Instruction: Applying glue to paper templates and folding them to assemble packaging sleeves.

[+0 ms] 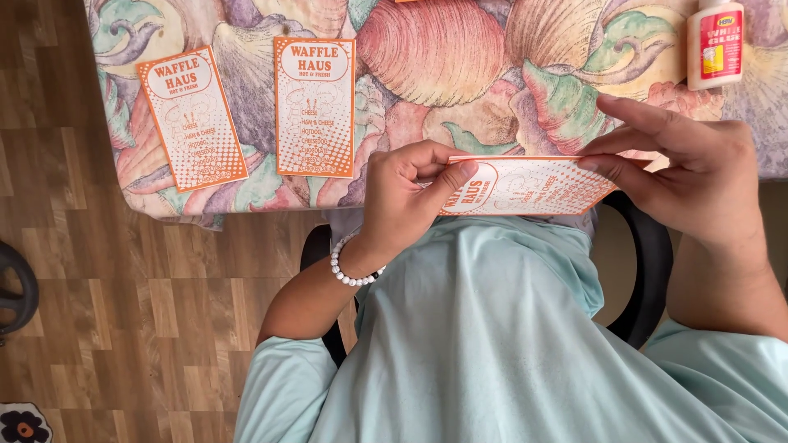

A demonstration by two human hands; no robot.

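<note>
Orange-and-white card [525, 187] is held level just above our lap, at the table edge [246, 205]. Our left hand [402, 201] pinches one end between thumb and curled fingers; our right hand [685, 176] grips the other end with extended fingertips. Risk, as we judge it: uneven pressure could crease the card or let it slip to the floor [123, 328].
</note>
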